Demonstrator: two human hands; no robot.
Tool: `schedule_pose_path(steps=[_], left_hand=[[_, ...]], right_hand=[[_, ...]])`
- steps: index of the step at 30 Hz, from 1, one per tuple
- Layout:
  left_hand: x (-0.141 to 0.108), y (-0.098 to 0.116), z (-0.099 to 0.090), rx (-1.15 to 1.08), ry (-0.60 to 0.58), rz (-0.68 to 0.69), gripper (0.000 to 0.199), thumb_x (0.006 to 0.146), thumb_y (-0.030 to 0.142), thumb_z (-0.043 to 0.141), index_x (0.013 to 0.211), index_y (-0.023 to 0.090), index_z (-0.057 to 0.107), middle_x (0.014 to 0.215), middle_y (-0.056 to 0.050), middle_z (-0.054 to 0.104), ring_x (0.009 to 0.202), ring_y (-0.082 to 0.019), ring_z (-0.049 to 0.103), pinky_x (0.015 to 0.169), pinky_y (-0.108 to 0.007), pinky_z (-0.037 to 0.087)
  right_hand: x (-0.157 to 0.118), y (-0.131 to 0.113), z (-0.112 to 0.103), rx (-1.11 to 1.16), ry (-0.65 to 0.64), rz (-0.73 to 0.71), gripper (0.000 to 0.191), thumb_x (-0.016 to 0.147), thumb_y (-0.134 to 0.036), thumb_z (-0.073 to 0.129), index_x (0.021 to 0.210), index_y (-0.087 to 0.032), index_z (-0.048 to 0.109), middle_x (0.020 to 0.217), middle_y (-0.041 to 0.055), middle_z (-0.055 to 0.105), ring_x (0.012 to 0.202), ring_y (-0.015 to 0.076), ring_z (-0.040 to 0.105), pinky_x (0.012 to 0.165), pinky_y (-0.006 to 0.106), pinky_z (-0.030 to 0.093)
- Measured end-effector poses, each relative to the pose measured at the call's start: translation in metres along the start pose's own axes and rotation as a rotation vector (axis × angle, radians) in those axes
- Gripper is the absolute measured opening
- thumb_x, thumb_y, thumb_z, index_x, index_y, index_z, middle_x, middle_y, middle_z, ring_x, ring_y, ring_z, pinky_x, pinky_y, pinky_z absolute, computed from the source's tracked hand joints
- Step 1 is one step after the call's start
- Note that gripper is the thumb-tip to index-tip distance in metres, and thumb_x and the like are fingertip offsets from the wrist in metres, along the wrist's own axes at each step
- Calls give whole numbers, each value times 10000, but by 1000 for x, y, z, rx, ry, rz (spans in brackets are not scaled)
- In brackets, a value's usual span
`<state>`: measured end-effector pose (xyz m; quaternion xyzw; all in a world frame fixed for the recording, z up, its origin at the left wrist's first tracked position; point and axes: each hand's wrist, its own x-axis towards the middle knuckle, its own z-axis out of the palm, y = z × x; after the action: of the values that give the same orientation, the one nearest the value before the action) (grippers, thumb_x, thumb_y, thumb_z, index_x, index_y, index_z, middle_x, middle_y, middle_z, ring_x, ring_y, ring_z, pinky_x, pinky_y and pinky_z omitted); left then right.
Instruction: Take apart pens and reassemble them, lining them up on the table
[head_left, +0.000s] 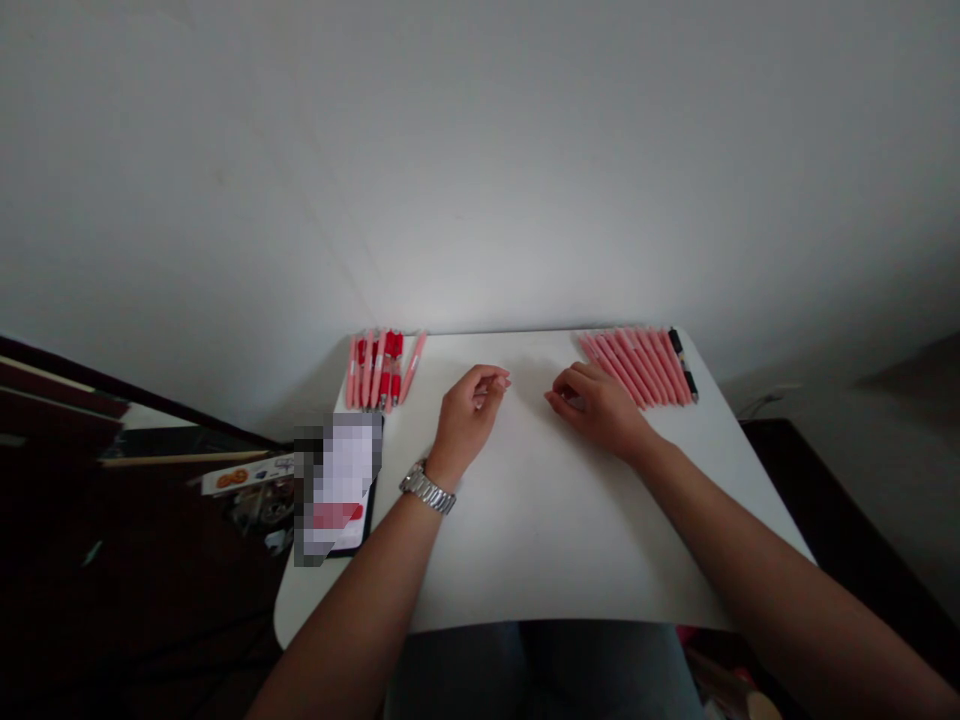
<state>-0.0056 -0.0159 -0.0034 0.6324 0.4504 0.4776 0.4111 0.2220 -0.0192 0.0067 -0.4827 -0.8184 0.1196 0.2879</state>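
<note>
My left hand (472, 410), with a metal watch (427, 487) on its wrist, hovers over or rests on the middle of the white table (517, 540). Its fingers are curled so that thumb and fingertips come together; nothing shows between them. Across a small gap, my right hand (592, 405) is curled the same way, and no object is visible in it. Just beyond the right hand lies a row of several pink pens (649, 365), with a black pen (683, 365) at its right end. At the table's far left sits a group of pink pens (365, 375) and red pens (396, 365).
A phone (349, 480), partly blurred out, lies along the table's left edge. A wall (480, 180) rises behind the far edge. Dark furniture and assorted items (255, 500) stand left of the table, below its top.
</note>
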Motion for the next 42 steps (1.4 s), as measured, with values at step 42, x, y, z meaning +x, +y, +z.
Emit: schedule_pose_path(steps=[42], left_hand=[[4,6,-36,1031,328,87,379,937,333,588,1280,171,600,1307,-173,560,1288,-362,477,1140,-529,373]], right_hand=[[-1,3,8,175,-18,-6,173,965,-304,575,827,-200,556,788,36,580,712,163,518,663,303,403]])
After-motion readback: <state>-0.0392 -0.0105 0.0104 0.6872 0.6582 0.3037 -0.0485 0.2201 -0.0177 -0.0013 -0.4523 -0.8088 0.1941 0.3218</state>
